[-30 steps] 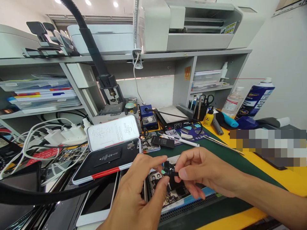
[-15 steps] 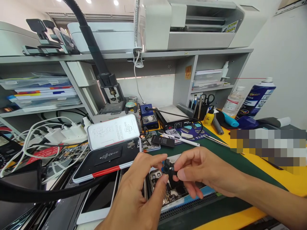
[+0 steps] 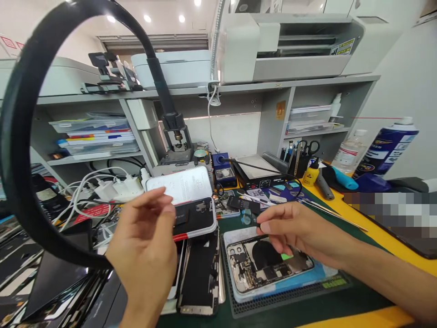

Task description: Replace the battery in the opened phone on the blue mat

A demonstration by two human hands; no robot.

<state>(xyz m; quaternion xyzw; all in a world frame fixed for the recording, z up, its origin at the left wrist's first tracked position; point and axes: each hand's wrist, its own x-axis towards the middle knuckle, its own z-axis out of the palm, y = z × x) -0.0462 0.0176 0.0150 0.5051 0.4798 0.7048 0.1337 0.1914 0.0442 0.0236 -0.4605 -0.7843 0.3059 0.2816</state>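
Observation:
My right hand (image 3: 297, 231) pinches a small black phone part (image 3: 251, 221) between thumb and forefinger, held above the opened phone body (image 3: 269, 264) that lies on a blue pad on the ribbed black mat (image 3: 290, 294). My left hand (image 3: 145, 248) hovers to the left with fingers loosely curled and apart, holding nothing, in front of the open white parts tin (image 3: 191, 207). A detached phone screen (image 3: 201, 275) lies face down between the two hands.
A thick black flexible arm (image 3: 20, 146) loops across the left. White chargers and cables (image 3: 102, 189) crowd the left bench. At the back stand a soldering station (image 3: 223, 168), a heating plate (image 3: 259, 168), a tool holder (image 3: 300, 157) and a blue spray can (image 3: 385, 148). Tweezers (image 3: 334, 214) lie on the yellow edge.
My left hand has let go of the small part and moved left and up. The right hand keeps the part. The view has shifted, so the opened phone now shows fully.

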